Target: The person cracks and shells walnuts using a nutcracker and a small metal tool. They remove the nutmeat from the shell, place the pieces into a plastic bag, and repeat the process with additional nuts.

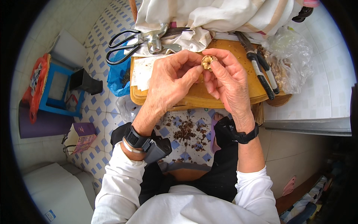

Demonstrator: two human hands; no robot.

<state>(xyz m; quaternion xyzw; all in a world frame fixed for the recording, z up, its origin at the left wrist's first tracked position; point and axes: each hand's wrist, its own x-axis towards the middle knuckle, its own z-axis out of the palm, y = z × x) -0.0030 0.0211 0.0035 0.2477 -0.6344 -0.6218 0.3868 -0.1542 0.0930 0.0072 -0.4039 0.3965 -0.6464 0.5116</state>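
Observation:
A walnut, its shell partly broken away and the pale kernel showing, is held above the wooden table. My right hand grips it between thumb and fingers from the right. At its left edge, the thumb and index fingertips of my left hand meet the walnut. Black-handled scissors lie beyond my left hand, beside a shiny metal tool. To the right of my right hand rest shears with black and white handles. White paper sheets lie partly under my left hand.
A clear plastic bag of brown pieces stands at the table's right. A blue plastic bag hangs at the left side. Brown shell bits litter the tiled floor between my legs. White cloth covers the far side.

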